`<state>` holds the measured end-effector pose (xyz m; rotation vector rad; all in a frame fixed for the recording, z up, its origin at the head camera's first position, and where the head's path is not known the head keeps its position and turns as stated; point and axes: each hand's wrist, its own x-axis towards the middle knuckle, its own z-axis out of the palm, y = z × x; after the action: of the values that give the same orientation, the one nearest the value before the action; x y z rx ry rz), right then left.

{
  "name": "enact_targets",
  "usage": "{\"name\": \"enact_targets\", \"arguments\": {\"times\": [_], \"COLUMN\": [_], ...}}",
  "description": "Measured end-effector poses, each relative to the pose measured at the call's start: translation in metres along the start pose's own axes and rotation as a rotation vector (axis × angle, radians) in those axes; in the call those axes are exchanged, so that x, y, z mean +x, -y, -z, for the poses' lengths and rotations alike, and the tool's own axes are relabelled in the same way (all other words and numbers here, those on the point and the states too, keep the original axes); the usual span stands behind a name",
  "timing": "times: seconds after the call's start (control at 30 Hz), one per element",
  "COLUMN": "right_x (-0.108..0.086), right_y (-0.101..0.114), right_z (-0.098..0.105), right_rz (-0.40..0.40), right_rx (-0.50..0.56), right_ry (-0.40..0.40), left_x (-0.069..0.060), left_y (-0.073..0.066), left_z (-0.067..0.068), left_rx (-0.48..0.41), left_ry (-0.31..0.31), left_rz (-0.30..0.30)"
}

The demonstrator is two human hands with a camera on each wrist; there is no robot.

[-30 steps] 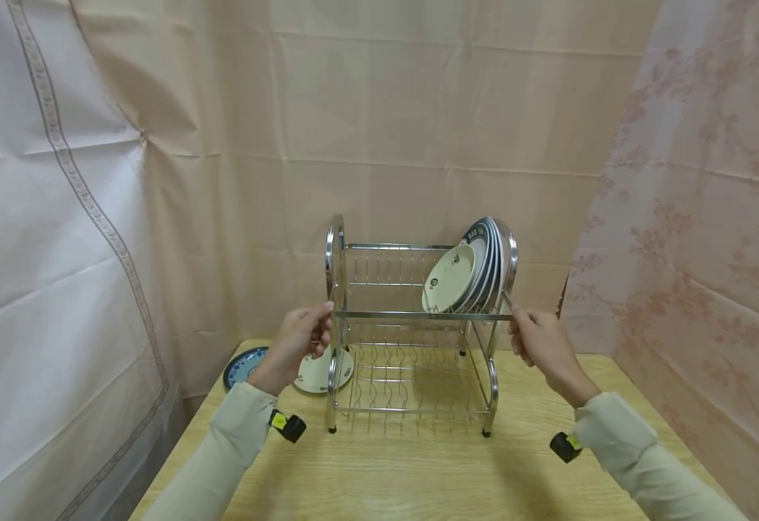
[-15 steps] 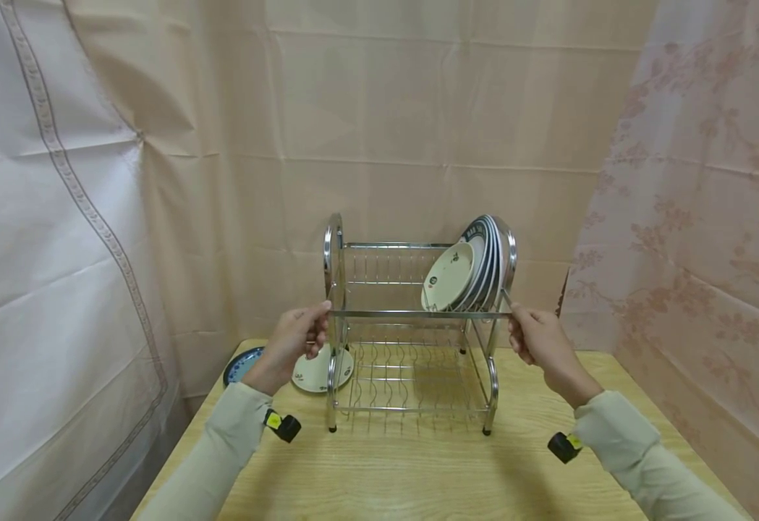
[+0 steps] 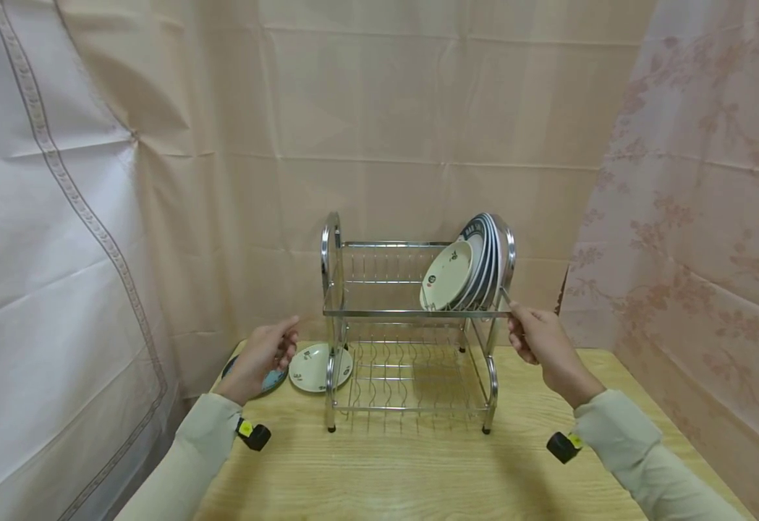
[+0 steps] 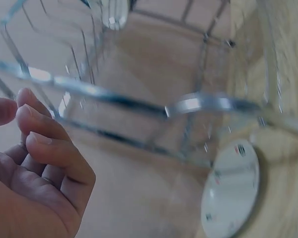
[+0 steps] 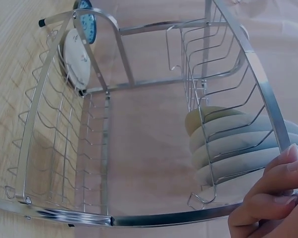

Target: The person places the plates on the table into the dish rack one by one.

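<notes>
A two-tier metal dish rack [image 3: 412, 314] stands on the table, several plates [image 3: 449, 278] leaning at the right end of its upper tier. My right hand [image 3: 545, 349] pinches the front right corner of the upper tier; the right wrist view has its fingers [image 5: 275, 186] against the metal bar. Left of the rack, my left hand [image 3: 263, 356] is off the metal, fingers loosely bent with nothing in them. Beyond that hand lie a cream plate [image 3: 310, 367] and a blue plate [image 3: 273, 380], the blue one partly hidden by the hand.
The wooden table [image 3: 392, 470] extends in front of the rack. A beige curtain [image 3: 366, 130] hangs behind, with a white curtain [image 3: 40, 289] at the left and a flowered one [image 3: 698, 217] at the right. The rack's lower tier [image 3: 412, 373] holds no plates.
My left hand has let go of the rack's upper left corner and moved left and slightly down. My right hand keeps its grip. The rack and plates stay in place.
</notes>
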<state>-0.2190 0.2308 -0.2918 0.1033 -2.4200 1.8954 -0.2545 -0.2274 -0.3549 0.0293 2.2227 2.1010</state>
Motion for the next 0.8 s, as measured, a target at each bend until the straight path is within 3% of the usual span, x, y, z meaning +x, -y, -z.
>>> {"name": "enact_targets", "arguments": {"times": [0.4,0.67,0.8], "right_x": [0.000,0.001,0.002], "right_y": [-0.001,-0.003,-0.003], "right_z": [0.000,-0.001,-0.002], "right_rz": [-0.012,-0.010,-0.003], "right_rx": [0.025,0.059,0.057], "right_ry": [0.000,-0.019,-0.026], "left_x": [0.008,0.009,0.008], "left_y": [0.048,0.068,0.078], "left_z": [0.055,0.079,0.089], "left_rx": [0.090,0.175,0.191], "left_ry": [-0.143,-0.161,-0.182], "left_rz": [0.122,0.149,0.189]}}
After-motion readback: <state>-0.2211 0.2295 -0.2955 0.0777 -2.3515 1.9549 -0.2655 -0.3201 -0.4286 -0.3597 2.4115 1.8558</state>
